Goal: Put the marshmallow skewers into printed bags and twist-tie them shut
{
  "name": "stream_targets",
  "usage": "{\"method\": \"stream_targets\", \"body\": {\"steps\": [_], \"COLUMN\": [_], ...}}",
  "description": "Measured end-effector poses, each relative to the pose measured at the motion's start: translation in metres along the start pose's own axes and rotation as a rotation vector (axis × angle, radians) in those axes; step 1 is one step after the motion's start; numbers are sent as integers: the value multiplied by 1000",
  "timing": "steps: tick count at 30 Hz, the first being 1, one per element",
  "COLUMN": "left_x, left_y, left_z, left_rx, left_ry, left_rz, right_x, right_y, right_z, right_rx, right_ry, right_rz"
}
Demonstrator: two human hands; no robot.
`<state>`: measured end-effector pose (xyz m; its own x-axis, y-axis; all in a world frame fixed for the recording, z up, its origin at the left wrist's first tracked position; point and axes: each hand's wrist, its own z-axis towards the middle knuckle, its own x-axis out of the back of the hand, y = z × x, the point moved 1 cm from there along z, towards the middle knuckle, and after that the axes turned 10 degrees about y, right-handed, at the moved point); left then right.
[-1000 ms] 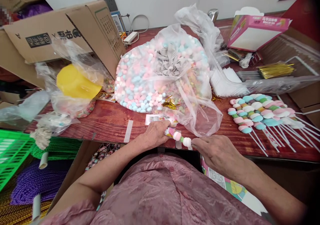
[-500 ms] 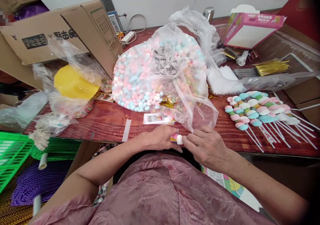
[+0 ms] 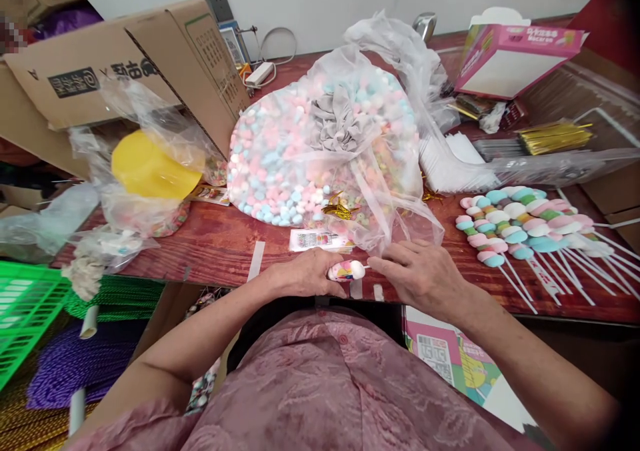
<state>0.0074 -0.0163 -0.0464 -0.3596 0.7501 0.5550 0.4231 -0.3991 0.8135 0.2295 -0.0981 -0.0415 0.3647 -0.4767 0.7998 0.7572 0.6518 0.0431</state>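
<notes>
Pink patterned short-sleeve shirt w/ buttons, bare forearms.

Red wooden table (image 3: 210, 247) under candy bag (image 3: 300, 151), finished skewers (image 3: 520, 227)

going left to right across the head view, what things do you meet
green basket → yellow cup → left hand → marshmallow skewer → right hand → finished skewers

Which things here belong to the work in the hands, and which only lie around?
In use:
- left hand holding pastel marshmallow skewer
- right hand at its white stick
- clear bag of pastel marshmallows
- finished marshmallow skewers

Lying about:
- brown cardboard box
- yellow plastic cup
- pink carton
- green plastic basket
</notes>
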Motion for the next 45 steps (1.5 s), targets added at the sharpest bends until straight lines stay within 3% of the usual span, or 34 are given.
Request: {"method": "stream_targets", "body": {"steps": [4, 7, 11, 14, 18, 22, 24, 27, 33, 37, 42, 45], "left_x": [-5, -13, -27, -32, -20, -6, -7, -18, -34, -31, -24, -27], "left_y": [-3, -4, -1, 4, 6, -1, -5, -6, -2, -1, -3, -5], "left_z": [-6, -7, -2, 0, -2, -6, -5, -2, 2, 6, 15, 19], "left_rx": [-6, 22, 35, 14, 9, 229, 326, 329, 319, 223, 129, 22], "left_ry": [79, 117, 97, 104, 101, 49, 58, 111, 336, 577, 848, 939], "left_rz": [-50, 44, 195, 157, -220, -661, -797, -949, -1027, -1035, -1000, -948], "right_x": [7, 6, -12, -26, -26, -10, -4, -5, -28, -24, -16, -39], "right_y": [9, 8, -10, -24, -20, -2, 2, -2, -17, -7, 4, -15], "right_z": [-3, -4, 1, 7, 12, 16, 18, 20, 28, 41, 42, 36], "right_rx": [-13, -47, -58, -70, -57, -69, -52, -57, -129, -181, -656, -762], "right_ry": [14, 11, -111, -151, -118, -53, -21, -17, 29, 151, 534, 487], "right_rz": [66, 118, 218, 254, 291, 328, 339, 382, 449, 446, 528, 655]}}
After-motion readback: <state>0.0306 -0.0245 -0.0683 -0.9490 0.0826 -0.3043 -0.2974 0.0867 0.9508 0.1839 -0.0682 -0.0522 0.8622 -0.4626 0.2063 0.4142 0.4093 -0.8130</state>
